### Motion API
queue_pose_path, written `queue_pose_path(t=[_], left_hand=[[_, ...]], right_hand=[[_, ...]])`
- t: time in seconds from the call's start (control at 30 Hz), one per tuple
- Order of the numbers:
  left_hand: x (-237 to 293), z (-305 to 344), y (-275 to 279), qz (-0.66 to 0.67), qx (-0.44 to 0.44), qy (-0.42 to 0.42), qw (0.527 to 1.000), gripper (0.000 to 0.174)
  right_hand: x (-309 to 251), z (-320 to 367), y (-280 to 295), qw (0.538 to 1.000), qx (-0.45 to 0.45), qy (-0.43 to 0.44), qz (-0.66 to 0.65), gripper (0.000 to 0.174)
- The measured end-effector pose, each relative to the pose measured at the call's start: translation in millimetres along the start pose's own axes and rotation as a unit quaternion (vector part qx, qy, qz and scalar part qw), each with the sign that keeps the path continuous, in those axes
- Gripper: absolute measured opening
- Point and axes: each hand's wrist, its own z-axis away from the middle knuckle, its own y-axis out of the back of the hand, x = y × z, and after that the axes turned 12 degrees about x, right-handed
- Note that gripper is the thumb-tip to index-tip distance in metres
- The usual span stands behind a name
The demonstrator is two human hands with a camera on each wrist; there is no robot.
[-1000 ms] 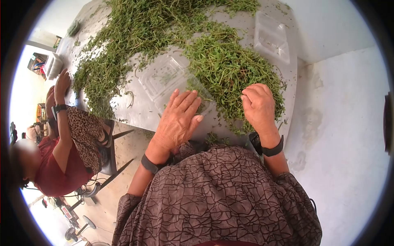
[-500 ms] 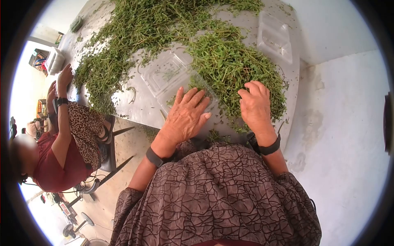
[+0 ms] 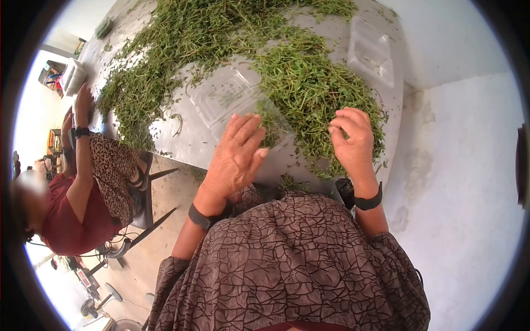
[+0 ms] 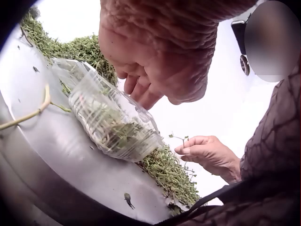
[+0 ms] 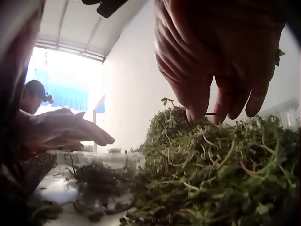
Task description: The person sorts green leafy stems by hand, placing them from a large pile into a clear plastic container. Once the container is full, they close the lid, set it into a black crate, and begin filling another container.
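Note:
My left hand (image 3: 234,157) hovers with fingers extended over the near part of a clear plastic clamshell box (image 3: 221,99), gripping nothing. In the left wrist view the box (image 4: 113,120) has some green sprigs inside its tray. My right hand (image 3: 353,146) is over the near right side of a heap of leafy green stems (image 3: 309,83). Between its thumb and fingertips it pinches a thin sprig (image 4: 182,139), whose small leaves stick up above the fingers. The right wrist view shows that hand (image 5: 221,61) close over the heap, a bit of stem between thumb and finger.
A second clear plastic box (image 3: 370,52) lies at the table's right side by the wall (image 3: 458,143). More greens (image 3: 182,49) spread over the far and left table (image 3: 171,140). To the left, another person (image 3: 83,204) sits with hands at the table edge.
My left hand has shifted slightly right, then back left over the box. The right hand dipped toward the heap and has moved slightly right, fingers pinched together. The other things stay in place.

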Motion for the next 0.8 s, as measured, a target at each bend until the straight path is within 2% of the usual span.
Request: queue_pose_path(t=[0.1, 0.17, 0.37, 0.43, 0.47, 0.63, 0.8], left_hand=[[-4, 9, 10, -0.008, 0.034, 0.02, 0.999, 0.038], [-7, 17, 13, -0.007, 0.07, 0.049, 0.996, 0.037], [-11, 32, 17, -0.028, 0.087, 0.077, 0.993, 0.035], [-12, 34, 17, -0.029, 0.092, 0.079, 0.992, 0.035], [-12, 35, 17, -0.029, 0.096, 0.078, 0.992, 0.035], [-11, 33, 18, -0.035, 0.099, 0.083, 0.991, 0.035], [-10, 28, 16, -0.027, 0.076, 0.07, 0.994, 0.034]], right_hand=[[-12, -11, 6, 0.999, 0.005, -0.023, -0.036, 0.011], [-19, -18, 7, 0.998, 0.0, -0.009, -0.062, 0.012], [-50, -31, -17, 0.99, -0.023, 0.031, -0.139, 0.011], [-55, -32, -32, 0.983, -0.037, 0.096, -0.149, 0.011], [-56, -31, -40, 0.98, -0.063, 0.1, -0.162, 0.015], [-55, -28, -53, 0.986, -0.074, 0.126, -0.086, 0.024], [-29, -31, -34, 0.996, -0.039, 0.061, -0.044, 0.021]])
